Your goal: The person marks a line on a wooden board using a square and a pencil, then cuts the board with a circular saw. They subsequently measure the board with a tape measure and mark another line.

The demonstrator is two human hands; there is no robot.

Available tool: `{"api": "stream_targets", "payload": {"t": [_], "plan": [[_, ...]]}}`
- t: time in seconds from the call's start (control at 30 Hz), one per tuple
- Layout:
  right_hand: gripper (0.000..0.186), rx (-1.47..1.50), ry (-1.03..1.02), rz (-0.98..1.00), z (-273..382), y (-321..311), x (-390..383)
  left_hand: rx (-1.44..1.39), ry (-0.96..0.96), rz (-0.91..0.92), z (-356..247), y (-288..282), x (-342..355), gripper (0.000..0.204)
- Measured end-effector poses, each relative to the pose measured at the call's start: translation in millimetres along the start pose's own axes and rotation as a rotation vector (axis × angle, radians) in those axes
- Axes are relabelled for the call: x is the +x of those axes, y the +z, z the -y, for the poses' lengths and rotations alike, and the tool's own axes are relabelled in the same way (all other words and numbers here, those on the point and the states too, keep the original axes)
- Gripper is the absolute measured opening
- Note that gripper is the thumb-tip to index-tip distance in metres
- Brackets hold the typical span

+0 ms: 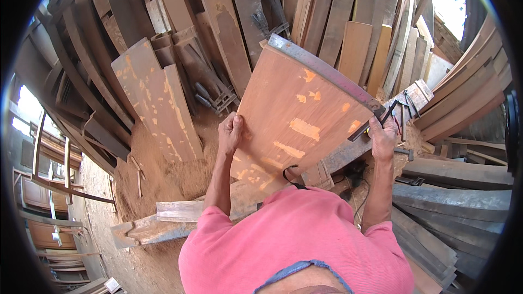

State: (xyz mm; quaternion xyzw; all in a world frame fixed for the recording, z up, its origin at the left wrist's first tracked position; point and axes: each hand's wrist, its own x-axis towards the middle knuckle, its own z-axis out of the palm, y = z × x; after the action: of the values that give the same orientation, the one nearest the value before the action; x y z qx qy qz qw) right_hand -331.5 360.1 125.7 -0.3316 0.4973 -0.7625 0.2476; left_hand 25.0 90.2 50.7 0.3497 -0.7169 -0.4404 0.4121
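Note:
A broad reddish-brown wooden panel [272, 98] with pale orange filler-like patches is held up tilted in front of my chest. My left hand [230, 132] grips its left edge, thumb on the face and fingers wrapped behind. At the right corner, my right hand [384, 137] is closed with the thumb upward. A dark, narrow bar-like tool [358, 132] shows beside that hand; its kind and exact contact are unclear. Along the panel's far edge runs a greyish-purple strip [321, 68]. Below the panel, a wooden bench beam [150, 231] passes in front of me, partly hidden by my body.
Many planks [338, 11] lean upright at the back. A similar patched board [158, 98] stands at the left, beside metal clamps [215, 98]. Stacked boards [452, 198] lie at the right. Sawdust [163, 179] covers the floor; chair-like wooden frames [52, 179] stand far left.

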Motion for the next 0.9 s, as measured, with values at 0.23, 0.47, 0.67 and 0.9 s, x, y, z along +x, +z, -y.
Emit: {"api": "stream_targets", "payload": {"t": [0.23, 0.47, 0.67, 0.9], "plan": [[0.027, 0.036, 0.014, -0.080, -24.0, -20.9, 4.2, 0.044, 0.020, 0.015, 4.6, 10.5, 10.0, 0.059], [0.021, 0.038, -0.017, -0.124, -18.4, -13.1, -0.9, 0.002, -0.004, 0.057, 7.0, 14.4, 14.9, 0.057], [0.022, 0.014, -0.011, -0.147, -12.8, -6.3, -4.6, 0.040, 0.047, 0.048, 5.2, 16.5, 16.6, 0.058], [0.031, -0.029, -0.030, -0.094, -9.4, 2.3, -4.6, -0.037, -0.020, 0.033, 15.7, 17.4, 18.9, 0.050]]}}
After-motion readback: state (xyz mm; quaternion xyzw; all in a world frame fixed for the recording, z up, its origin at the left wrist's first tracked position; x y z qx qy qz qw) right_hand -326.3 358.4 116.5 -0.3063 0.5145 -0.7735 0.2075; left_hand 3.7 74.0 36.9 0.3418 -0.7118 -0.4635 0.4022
